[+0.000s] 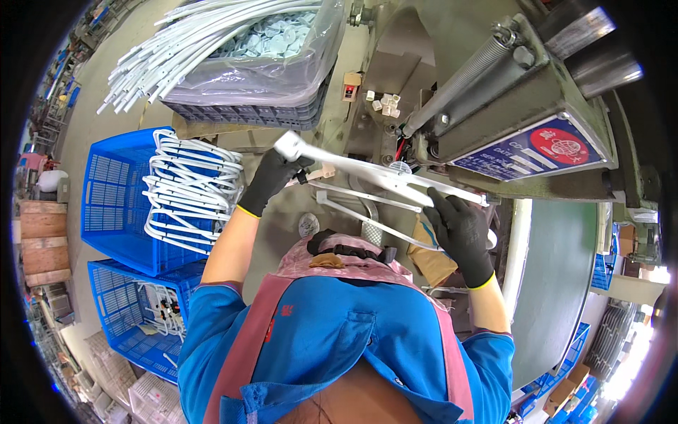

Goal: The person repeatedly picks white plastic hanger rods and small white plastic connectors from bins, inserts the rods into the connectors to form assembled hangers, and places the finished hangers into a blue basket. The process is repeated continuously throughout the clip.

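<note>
A white tubular metal frame (353, 164) is held up across the front of the machine, slightly blurred, with its left end raised. My left hand (270, 182), in a black glove, is closed around the frame near that end. On the other side, my right hand (460, 230), gloved the same way, grips the frame's tubing; its fingertips are partly hidden. Thinner white rods (381, 220) show below, between my hands, and I cannot tell whether they belong to the same frame. Just beyond the frame are the machine's tooling and a round clear disc-like part (400, 167).
A press machine (522, 106) with a large spring stands at front right. Small white blocks (385, 104) lie on its bed. A lined grey crate (247, 113) carries long white tubes. Blue crates (116, 205) on the left hold bent white frames. A green surface (547, 268) is at right.
</note>
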`<state>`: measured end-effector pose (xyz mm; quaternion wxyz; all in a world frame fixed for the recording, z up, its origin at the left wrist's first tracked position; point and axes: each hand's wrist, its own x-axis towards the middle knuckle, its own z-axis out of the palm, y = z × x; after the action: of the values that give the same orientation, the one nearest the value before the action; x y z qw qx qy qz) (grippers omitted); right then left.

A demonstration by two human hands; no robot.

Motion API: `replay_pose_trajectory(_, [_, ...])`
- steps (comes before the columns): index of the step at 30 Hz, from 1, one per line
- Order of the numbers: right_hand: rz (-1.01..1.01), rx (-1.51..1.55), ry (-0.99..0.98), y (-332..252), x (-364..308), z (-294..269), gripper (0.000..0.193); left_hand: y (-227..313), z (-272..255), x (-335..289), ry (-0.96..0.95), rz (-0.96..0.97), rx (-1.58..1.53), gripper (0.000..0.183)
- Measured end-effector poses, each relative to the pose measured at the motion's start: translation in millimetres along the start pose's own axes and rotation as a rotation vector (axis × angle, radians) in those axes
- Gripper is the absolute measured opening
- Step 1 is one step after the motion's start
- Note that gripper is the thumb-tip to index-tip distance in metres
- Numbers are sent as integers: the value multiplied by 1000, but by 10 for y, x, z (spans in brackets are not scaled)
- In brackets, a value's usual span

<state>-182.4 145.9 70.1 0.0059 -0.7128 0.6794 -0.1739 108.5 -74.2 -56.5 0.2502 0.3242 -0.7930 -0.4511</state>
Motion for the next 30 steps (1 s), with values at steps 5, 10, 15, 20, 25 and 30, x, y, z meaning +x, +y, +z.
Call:
replay_pose_trajectory(5, [74, -72, 71, 51, 51, 26, 27, 46, 35, -103, 72, -203, -336, 29])
replay_pose_trajectory(10, [101, -67, 89, 33, 76, 23, 26, 64, 47, -127, 121, -63, -163, 28])
replay_pose_trajectory(15, [122, -104, 91, 24, 57, -10, 27, 37, 66, -163, 97, -169, -317, 28])
replay_pose_trajectory(20, [136, -115, 60, 12, 60, 46, 28, 60, 58, -164, 115, -75, -189, 27])
replay_pose_trajectory(25, [112, -79, -100, 1, -42, 57, 39, 72, 56, -174, 78, -212, -383, 22])
replay_pose_trajectory(30, [196, 388, -331, -105, -334, 133, 59, 3, 77, -160, 100, -127, -380, 22])
